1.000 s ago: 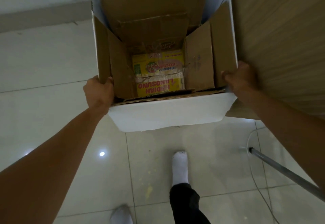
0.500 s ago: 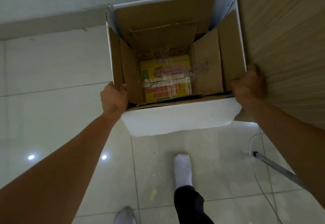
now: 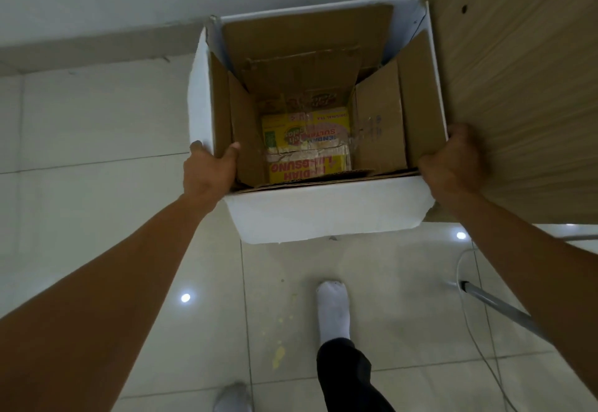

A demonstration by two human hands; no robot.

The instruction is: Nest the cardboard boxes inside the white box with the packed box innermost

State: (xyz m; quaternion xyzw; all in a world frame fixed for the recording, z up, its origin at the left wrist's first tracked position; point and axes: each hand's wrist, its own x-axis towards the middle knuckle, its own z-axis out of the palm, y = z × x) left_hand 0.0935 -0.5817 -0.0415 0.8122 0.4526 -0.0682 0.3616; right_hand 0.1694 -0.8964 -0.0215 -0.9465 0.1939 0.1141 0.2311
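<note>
I hold a large white box (image 3: pixel 323 211) up off the floor, open side facing me. A brown cardboard box (image 3: pixel 417 107) lines its inside, and a smaller brown box (image 3: pixel 378 130) stands within that with its flaps raised. At the very bottom lies the yellow printed packed box (image 3: pixel 307 149), taped across its top. My left hand (image 3: pixel 210 168) grips the left near corner, thumb hooked inside the rim. My right hand (image 3: pixel 453 165) clasps the right near corner.
A wood-grain panel (image 3: pixel 517 87) stands right against the box's right side. A white wall and skirting (image 3: pixel 97 52) run behind. Below are glossy floor tiles, my socked feet (image 3: pixel 333 308), a metal pole (image 3: pixel 498 304) and a thin white cable (image 3: pixel 466 269) at the right.
The held box and both hands have shifted right and slightly down in view, closer to the wood panel. The grip on both corners is the same.
</note>
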